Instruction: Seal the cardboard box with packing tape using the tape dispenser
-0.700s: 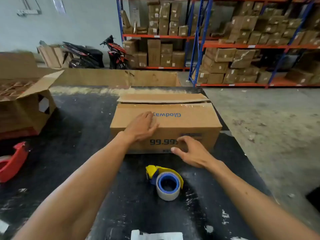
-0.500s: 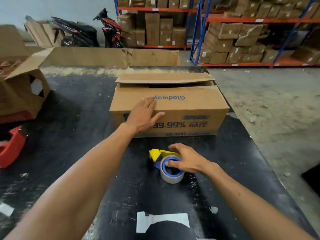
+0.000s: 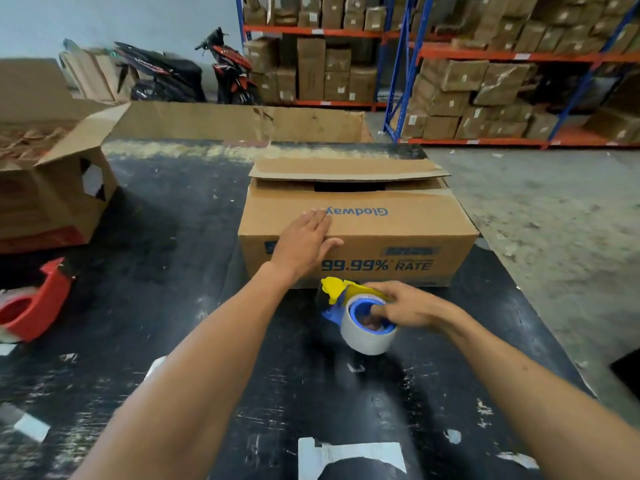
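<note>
Taking the cardboard box (image 3: 356, 223) as my landmark: far off to its left lies a red dispenser (image 3: 33, 306) on the black table (image 3: 173, 271), which I leave alone. My left hand (image 3: 304, 244) lies flat, fingers together and gripping nothing, over the box's near top edge at the left end, pinning the near flap down. The far flap sits slightly raised, with a dark gap showing along the seam between the two. Just in front of the box, toward its middle, sits the tape dispenser (image 3: 360, 317), yellow and blue with its roll facing me. My right hand (image 3: 408, 308) is closed on it, fingers hooked into the blue core.

To do this pickup well, I judge I should settle a firm grip before lifting, with the yellow end pointing away from me. I should press both flaps level so the seam closes before tape touches it; otherwise the strip may bridge the gap and wrinkle.
</note>
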